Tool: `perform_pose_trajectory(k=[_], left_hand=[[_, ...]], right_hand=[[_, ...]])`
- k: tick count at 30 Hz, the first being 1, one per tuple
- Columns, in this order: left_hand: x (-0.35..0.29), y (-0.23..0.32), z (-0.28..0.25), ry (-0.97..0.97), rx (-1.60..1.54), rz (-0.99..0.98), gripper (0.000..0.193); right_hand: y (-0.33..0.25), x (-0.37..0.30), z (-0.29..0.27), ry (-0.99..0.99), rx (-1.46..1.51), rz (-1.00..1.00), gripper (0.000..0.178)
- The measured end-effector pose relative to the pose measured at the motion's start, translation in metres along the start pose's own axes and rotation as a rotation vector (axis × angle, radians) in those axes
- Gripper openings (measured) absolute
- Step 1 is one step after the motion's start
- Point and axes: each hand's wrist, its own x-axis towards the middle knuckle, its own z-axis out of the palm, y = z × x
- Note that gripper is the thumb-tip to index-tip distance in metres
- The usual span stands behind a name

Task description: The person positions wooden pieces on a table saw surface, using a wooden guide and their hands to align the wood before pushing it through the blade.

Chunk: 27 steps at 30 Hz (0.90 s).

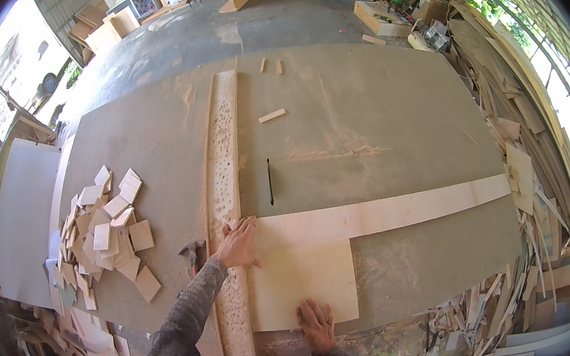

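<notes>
My left hand (236, 242) lies with its fingers spread, palm down, where a long board strip (399, 214) and a squarish pale plywood panel (303, 270) meet a dusty, pitted wooden rail (223, 140). My right hand (316, 326) rests on the panel's near edge, fingers apart and slightly bent. The panel's left side runs along the rail, and its far side touches the strip, which stretches off to the right. Beside my left forearm is a hammer (191, 254), partly hidden by the arm. Beyond the strip lies a thin black pen or pencil (270, 182).
Everything lies on a large grey-brown worktable (403, 114) streaked with sawdust. A heap of small wooden pieces (109, 232) covers its left part. Small wood blocks (272, 115) sit farther away. Scrap strips (479, 316) and stacked boards (528, 113) crowd the right side.
</notes>
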Motion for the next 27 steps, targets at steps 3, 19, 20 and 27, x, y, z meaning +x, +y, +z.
perform_pose_trajectory(k=[3,19,20,27], left_hand=[[0.006,-0.005,-0.008,-0.017,0.041,-0.006,0.116],[0.052,-0.037,-0.037,-0.036,-0.016,0.042,0.121],[0.053,-0.039,-0.037,-0.059,-0.006,0.008,0.122],[0.080,-0.047,-0.047,-0.087,0.044,-0.065,0.130]], right_hand=[[0.001,0.009,0.000,-0.030,-0.025,-0.013,0.066],[0.009,0.066,-0.007,0.026,-0.001,-0.018,0.060],[0.009,0.070,-0.006,0.029,0.006,-0.022,0.060],[0.018,0.095,-0.005,0.046,0.052,-0.010,0.062]])
